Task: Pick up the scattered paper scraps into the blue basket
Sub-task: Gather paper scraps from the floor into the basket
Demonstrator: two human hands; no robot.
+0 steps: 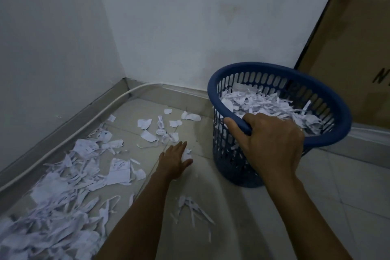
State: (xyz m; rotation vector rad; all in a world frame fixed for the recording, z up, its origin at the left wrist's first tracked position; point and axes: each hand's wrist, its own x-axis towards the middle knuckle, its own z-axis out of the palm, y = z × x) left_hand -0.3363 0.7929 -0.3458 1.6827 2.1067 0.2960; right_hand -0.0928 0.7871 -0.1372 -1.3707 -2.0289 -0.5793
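The blue basket [329,99], slotted plastic and about half full of white paper scraps [261,101], is tilted toward me on the tiled floor near the wall. My right hand [272,143] grips its near rim. My left hand [175,159] lies low on the floor left of the basket, fingers closing on a small white scrap [186,152]. A thick drift of scattered paper scraps [63,192] covers the floor at the left, loose pieces [160,126] lie beyond my left hand, and a few strips [190,207] lie between my forearms.
Two white walls meet in a corner behind the scraps, with a grey skirting and a white cable [84,124] along the floor edge. A brown cardboard box [358,53] leans at the right behind the basket.
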